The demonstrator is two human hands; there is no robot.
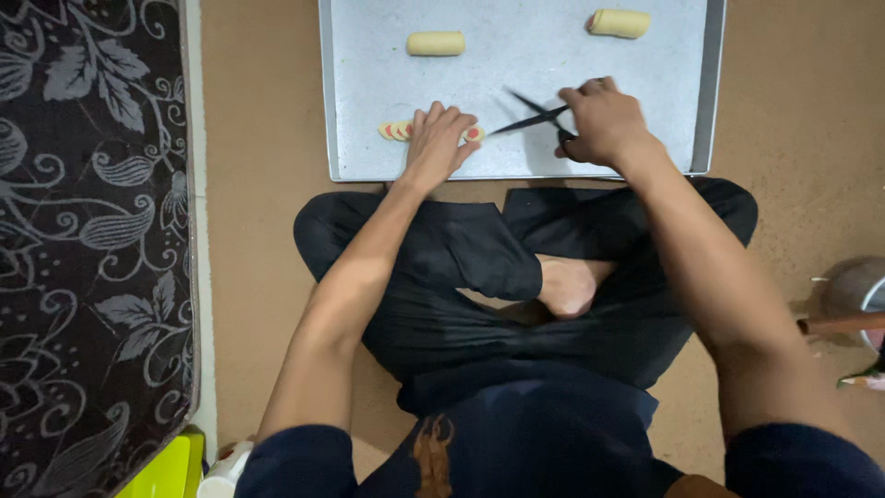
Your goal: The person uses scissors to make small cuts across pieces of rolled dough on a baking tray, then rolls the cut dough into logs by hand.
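Grey metal, that's what fills the top of my feed: a flat rectangular baking tray (pixel 350 92) lying on the tan floor (pixel 258 138), right in front of crossed legs in black trousers (pixel 461 258). So I'm watching this remotely and here's what's around. On the far left there's a dark rug with a pale leaf pattern (pixel 92 231), edge running beside the tray but not touching it. Bottom left I see a bit of something lime green (pixel 171 470) and a white cup-like thing (pixel 221 475), too cropped to tell more. On the right edge sits a round greyish pot (pixel 853 286) with a brown handle poking across it.

Nothing blocks the tray itself, only the hands cover part of it.

Counting: two plain pale-yellow dough rolls (pixel 436 43) lie near the far side, well apart from each other. One more roll, sliced into little discs with red centres (pixel 396 131), lies near the front rim; I can make out roughly four slices, the rest are hidden.

The left hand (pixel 438 143) lies on top of that sliced roll, fingers close together and curled down over it. The right hand (pixel 599 120) grips black scissors (pixel 530 118), fingers wrapped through the handles, blades parted and pointing at the roll's end.
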